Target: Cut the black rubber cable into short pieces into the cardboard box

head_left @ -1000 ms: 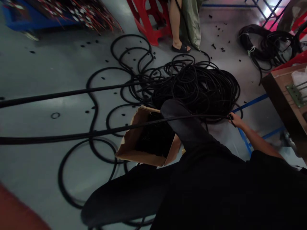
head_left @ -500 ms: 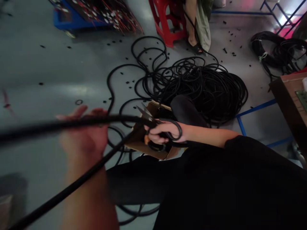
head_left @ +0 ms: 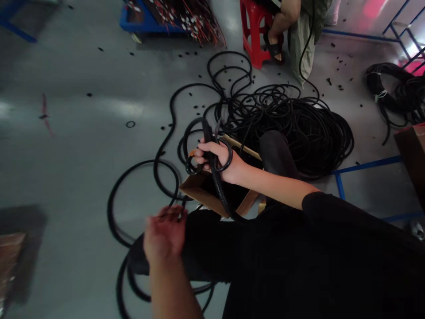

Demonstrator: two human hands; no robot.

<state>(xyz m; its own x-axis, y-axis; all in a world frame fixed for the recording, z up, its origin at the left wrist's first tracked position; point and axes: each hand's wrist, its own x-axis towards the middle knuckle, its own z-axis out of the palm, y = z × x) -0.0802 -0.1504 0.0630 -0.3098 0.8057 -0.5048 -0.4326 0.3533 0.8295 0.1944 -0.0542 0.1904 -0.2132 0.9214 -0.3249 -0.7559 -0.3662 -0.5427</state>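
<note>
My right hand (head_left: 215, 161) is closed around black-handled scissors (head_left: 227, 155) and a length of black corrugated tube (head_left: 217, 184). The scissor blades point away from me, beside the tube's upper end. From the hand the tube runs down over the cardboard box (head_left: 194, 190) towards my lap. Below and to the left, my left hand (head_left: 166, 235) is palm up with fingers loosely bent and apart, slightly blurred. It is near a loop of black tube (head_left: 111, 212) on the floor, and I see nothing gripped in it.
A large tangled pile of black tubing (head_left: 299, 128) lies beyond the box. Behind it are a red stool (head_left: 254, 40), a seated person's foot (head_left: 274, 46) and a blue cart (head_left: 156, 22) with wires. Another coil (head_left: 385, 88) and a blue frame (head_left: 368, 164) are on the right.
The tube that stretched across the left hand has swung away from it and now hangs from the right hand. My left hand has moved down and right; the view has shifted left.
</note>
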